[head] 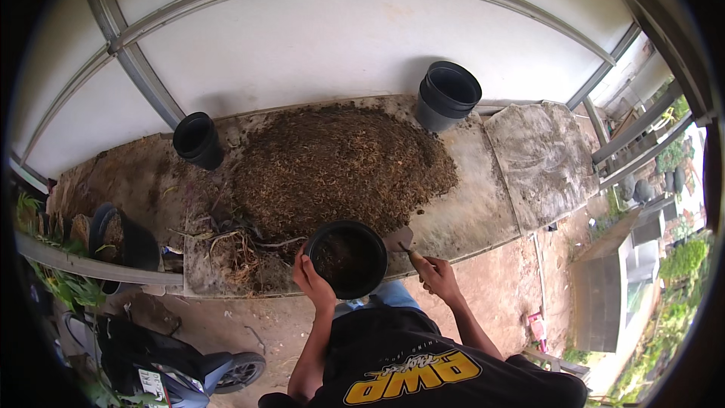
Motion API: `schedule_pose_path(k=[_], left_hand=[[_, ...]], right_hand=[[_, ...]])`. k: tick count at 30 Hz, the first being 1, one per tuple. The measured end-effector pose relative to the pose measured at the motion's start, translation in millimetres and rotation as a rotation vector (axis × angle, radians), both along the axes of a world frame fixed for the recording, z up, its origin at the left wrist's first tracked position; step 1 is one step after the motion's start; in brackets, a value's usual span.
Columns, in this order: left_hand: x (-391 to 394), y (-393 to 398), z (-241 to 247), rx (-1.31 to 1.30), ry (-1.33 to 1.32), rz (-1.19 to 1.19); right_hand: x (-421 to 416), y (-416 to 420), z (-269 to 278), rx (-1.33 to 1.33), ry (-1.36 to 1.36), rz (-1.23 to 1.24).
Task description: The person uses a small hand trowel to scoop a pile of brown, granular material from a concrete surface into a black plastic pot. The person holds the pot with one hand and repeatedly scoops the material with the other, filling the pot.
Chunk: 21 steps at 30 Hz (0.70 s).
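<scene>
My left hand (315, 285) grips the left side of a round black plastic plant pot (346, 260), tilted so its mouth faces up toward me. Some dark soil shows inside the pot. In my right hand (442, 279) is a trowel (401, 239), held by its wooden handle, its blade just right of the pot's rim. Just beyond the pot, a wide heap of brown soil mix (340, 164) with fibrous bits is spread over the worktop (470, 192). Dry roots and stems (238, 258) lie left of the pot, near the front edge.
Stacked black pots (447, 96) stand at the back right against a white panel wall (362, 39). More black pots (198, 139) stand at the back left. A filled pot (127, 241) sits at the far left by a metal rail (113, 266). Below is a parked motorcycle (164, 351).
</scene>
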<state>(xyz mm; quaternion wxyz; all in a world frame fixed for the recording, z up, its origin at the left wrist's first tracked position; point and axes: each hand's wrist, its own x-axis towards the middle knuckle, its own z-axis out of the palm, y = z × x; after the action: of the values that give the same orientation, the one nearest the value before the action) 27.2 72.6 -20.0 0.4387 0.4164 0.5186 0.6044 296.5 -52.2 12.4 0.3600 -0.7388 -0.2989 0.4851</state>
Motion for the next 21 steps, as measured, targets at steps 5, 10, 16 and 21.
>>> schedule_pose_path(k=[5,10,16,21], left_hand=[[3,-3,12,-0.037,0.013,0.009],[3,-4,9,-0.043,0.014,0.016],[3,-3,6,-0.052,-0.033,0.005],[4,-3,10,-0.043,-0.01,0.022]], right_hand=[[11,-13,33,-0.031,-0.108,-0.008],[28,-23,72,-0.003,-0.234,0.056],[25,-21,136,0.028,-0.291,0.192],[3,-10,147,0.359,-0.568,0.382]])
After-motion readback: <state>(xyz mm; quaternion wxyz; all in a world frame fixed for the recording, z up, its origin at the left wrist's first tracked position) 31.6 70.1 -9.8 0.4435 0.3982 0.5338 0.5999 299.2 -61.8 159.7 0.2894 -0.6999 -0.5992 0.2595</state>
